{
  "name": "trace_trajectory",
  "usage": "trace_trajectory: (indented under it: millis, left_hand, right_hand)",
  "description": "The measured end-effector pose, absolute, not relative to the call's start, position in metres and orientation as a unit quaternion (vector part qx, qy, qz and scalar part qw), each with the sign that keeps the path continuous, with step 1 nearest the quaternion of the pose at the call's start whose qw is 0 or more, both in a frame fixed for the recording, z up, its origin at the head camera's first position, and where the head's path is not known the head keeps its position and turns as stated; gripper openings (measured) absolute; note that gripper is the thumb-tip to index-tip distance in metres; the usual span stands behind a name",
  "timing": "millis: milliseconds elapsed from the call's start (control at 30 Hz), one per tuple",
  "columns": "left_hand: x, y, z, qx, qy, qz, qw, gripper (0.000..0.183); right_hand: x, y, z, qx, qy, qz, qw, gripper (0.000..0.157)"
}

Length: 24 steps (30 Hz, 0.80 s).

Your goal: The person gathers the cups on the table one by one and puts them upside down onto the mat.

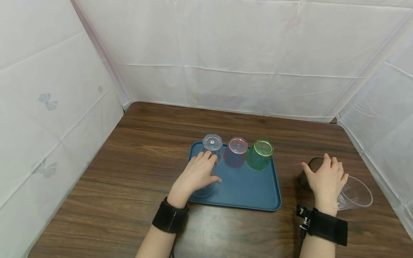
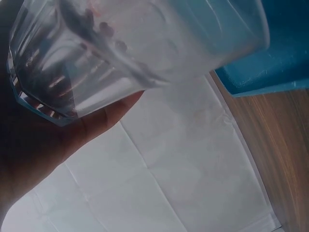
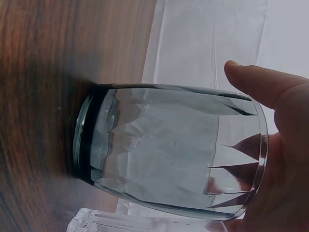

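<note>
My left hand is over a clear glass at the front left of a blue tray. The glass stands base up, and the left wrist view shows fingers behind its faceted base. In the head view the left thumb sticks out straight to the right. My right hand hovers at the rim of an upright smoky grey glass on the table right of the tray. Its thumb stands apart from the rim, with the other fingers partly hidden behind the glass.
Along the tray's back edge, a clear glass, a pink glass and a green glass stand upside down. Another clear glass is right of my right hand. White cloth walls the table.
</note>
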State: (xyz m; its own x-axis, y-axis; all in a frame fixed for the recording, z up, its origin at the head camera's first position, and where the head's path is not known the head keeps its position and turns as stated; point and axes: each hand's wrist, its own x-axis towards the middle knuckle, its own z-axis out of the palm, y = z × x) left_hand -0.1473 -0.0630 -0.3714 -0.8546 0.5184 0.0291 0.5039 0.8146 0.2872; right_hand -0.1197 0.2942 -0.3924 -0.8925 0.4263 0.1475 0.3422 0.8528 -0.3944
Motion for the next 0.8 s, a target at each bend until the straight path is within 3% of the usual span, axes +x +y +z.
trace_trajectory:
  millis: [400, 800]
  left_hand:
    - [-0.1486, -0.0628, -0.3721, 0.274, 0.953, 0.13, 0.019, 0.05]
    - [-0.1478, -0.0636, -0.3745, 0.262, 0.956, 0.131, 0.009, 0.045]
  right_hand:
    - [-0.1238, 0.2962, -0.3961, -0.2, -0.959, 0.174, 0.098, 0.089]
    - [-0.1239, 0.2937, -0.3974, -0.207, -0.961, 0.156, 0.098, 0.079]
